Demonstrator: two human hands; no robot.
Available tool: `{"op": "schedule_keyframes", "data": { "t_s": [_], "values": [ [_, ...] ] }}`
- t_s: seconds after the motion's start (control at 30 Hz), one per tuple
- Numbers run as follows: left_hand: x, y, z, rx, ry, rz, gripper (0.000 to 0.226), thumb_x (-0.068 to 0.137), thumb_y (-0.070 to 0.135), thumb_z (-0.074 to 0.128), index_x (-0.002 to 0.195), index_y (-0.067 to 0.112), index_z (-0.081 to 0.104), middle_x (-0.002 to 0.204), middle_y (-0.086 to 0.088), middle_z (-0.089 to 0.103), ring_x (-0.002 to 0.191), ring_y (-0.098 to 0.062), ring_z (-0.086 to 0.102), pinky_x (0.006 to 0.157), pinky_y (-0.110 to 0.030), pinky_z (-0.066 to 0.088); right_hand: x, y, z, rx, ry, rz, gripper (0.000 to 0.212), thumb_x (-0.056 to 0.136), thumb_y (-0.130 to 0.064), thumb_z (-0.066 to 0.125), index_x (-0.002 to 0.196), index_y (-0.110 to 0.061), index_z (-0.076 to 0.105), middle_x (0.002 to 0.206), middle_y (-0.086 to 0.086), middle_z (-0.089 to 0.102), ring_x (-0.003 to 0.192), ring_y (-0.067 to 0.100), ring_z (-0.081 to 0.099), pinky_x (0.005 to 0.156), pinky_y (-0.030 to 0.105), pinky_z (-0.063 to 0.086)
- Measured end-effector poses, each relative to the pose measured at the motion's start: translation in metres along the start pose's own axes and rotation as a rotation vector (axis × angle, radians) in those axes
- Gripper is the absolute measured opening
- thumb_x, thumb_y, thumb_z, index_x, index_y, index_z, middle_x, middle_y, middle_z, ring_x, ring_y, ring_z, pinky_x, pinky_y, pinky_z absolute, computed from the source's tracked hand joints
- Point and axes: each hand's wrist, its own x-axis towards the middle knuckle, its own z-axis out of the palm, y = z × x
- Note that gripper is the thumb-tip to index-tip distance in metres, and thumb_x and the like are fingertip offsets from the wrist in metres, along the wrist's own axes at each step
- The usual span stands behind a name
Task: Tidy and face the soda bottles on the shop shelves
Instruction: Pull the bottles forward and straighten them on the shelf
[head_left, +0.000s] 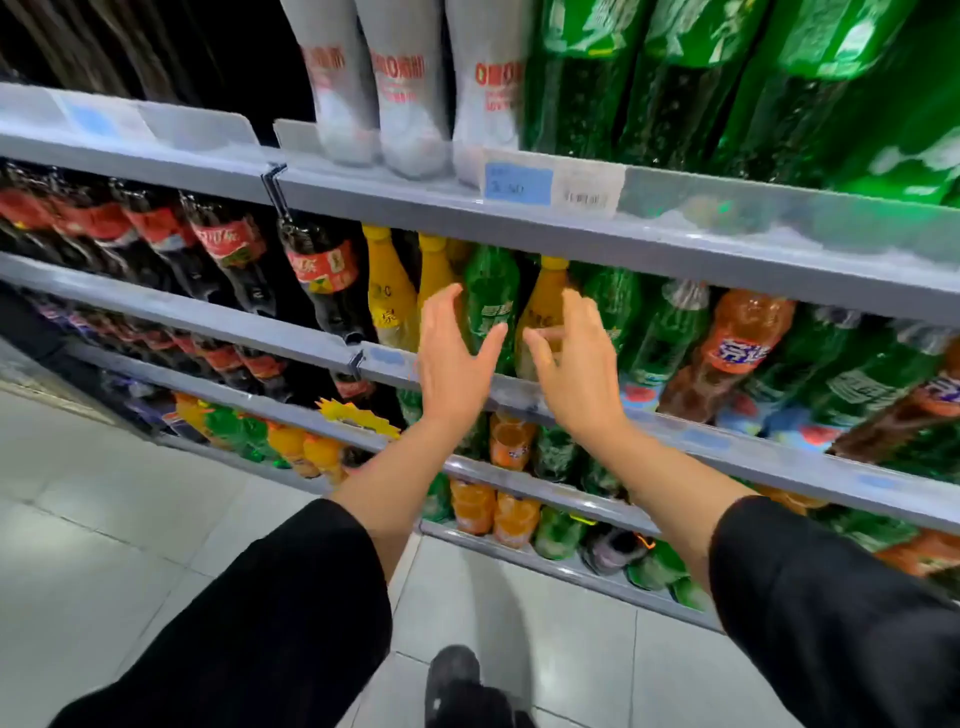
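The caps of the soda bottles on the middle shelf (322, 340) are partly hidden by the shelf above, and their labels are blurred. On that shelf a green bottle (491, 301) stands with a yellow bottle (543, 312) just right of it. The left hand (452, 353) is spread wide in front of the green bottle, holding nothing; the right hand (576, 364), fingers loosely spread, covers the yellow bottle's lower part, and contact cannot be told. Left of the green bottle stand cola bottles (322, 270); above it, white bottles (405, 88), their tops cut off.
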Motion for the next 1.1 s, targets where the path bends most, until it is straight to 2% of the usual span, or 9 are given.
{"op": "schedule_keyframes", "data": {
  "t_s": [0.07,0.17,0.3,0.4,0.5,0.73,0.83,0.93,1.1],
  "values": [
    [0.013,0.003,0.003,0.057,-0.026,0.000,0.064,0.092,0.033,0.064,0.141,0.003,0.037,0.142,-0.012,0.043,0.132,-0.024,0.040,0.109,-0.035,0.036,0.008,-0.002,0.003,-0.035,0.095,0.040,0.036,0.096,-0.023,0.055,0.122,0.002,0.046,0.111,0.015,0.050,0.086,0.029,0.060,0.075,0.041,0.046],
    [0.027,0.009,0.010,0.108,-0.037,-0.003,0.033,0.093,0.029,0.061,0.107,0.002,0.047,0.105,-0.011,0.048,0.096,-0.023,0.047,0.083,-0.036,0.043,0.014,0.005,0.011,-0.073,0.122,0.100,0.022,0.097,-0.027,0.054,0.095,-0.007,0.046,0.093,0.016,0.057,0.083,0.034,0.058,0.074,0.043,0.045],
    [0.040,0.011,0.015,0.159,-0.099,-0.138,0.024,0.093,0.021,0.061,0.089,0.010,0.040,0.092,-0.007,0.041,0.083,-0.018,0.038,0.065,-0.025,0.026,0.029,0.007,0.016,-0.019,0.087,0.202,0.032,0.097,-0.030,0.052,0.072,-0.022,0.033,0.076,0.015,0.066,0.069,0.029,0.065,0.065,0.049,0.053],
    [0.045,0.009,0.017,0.193,-0.130,-0.173,0.026,0.089,0.019,0.064,0.085,0.009,0.040,0.094,-0.009,0.042,0.085,-0.016,0.035,0.068,-0.023,0.026,0.034,0.001,0.018,0.079,0.054,0.290,0.031,0.097,-0.019,0.052,0.068,-0.016,0.043,0.076,0.017,0.068,0.060,0.018,0.067,0.060,0.045,0.057],
    [0.046,0.008,0.015,0.184,-0.126,-0.180,0.033,0.083,0.020,0.072,0.085,0.009,0.041,0.095,-0.010,0.043,0.086,-0.016,0.035,0.068,-0.022,0.026,0.039,0.001,0.022,0.073,0.057,0.330,0.029,0.095,-0.015,0.052,0.067,-0.010,0.052,0.073,0.015,0.068,0.065,0.028,0.067,0.066,0.050,0.056],
    [0.036,0.000,0.004,0.094,-0.093,-0.014,0.051,0.073,0.031,0.083,0.083,0.012,0.037,0.077,0.003,0.038,0.073,-0.018,0.039,0.064,-0.029,0.034,0.045,-0.002,0.017,0.040,0.151,0.336,0.026,0.087,-0.005,0.054,0.073,-0.021,0.039,0.079,0.018,0.064,0.070,0.037,0.067,0.065,0.052,0.056],
    [0.029,-0.003,0.001,-0.009,-0.099,0.009,0.050,0.071,0.027,0.085,0.091,0.012,0.042,0.079,0.004,0.047,0.077,-0.018,0.048,0.068,-0.029,0.041,0.044,0.001,0.014,0.050,0.147,0.376,0.027,0.088,-0.007,0.057,0.069,-0.018,0.042,0.071,0.015,0.065,0.068,0.033,0.068,0.065,0.050,0.056],
    [0.020,-0.011,-0.004,-0.150,-0.065,-0.046,0.061,0.070,0.023,0.086,0.118,0.014,0.049,0.108,0.000,0.061,0.102,-0.017,0.060,0.091,-0.033,0.050,0.040,0.006,0.012,0.076,0.167,0.393,0.021,0.090,-0.010,0.059,0.070,-0.009,0.051,0.065,0.009,0.067,0.062,0.016,0.067,0.066,0.042,0.056],
    [0.008,-0.008,-0.015,-0.271,0.110,-0.053,0.054,0.072,0.023,0.084,0.108,0.038,0.047,0.105,0.013,0.059,0.102,-0.007,0.060,0.095,-0.035,0.050,0.027,0.007,0.010,0.098,0.211,0.350,0.034,0.088,-0.036,0.066,0.070,-0.014,0.047,0.066,0.006,0.064,0.063,0.019,0.063,0.061,0.038,0.050]
  ]
}}
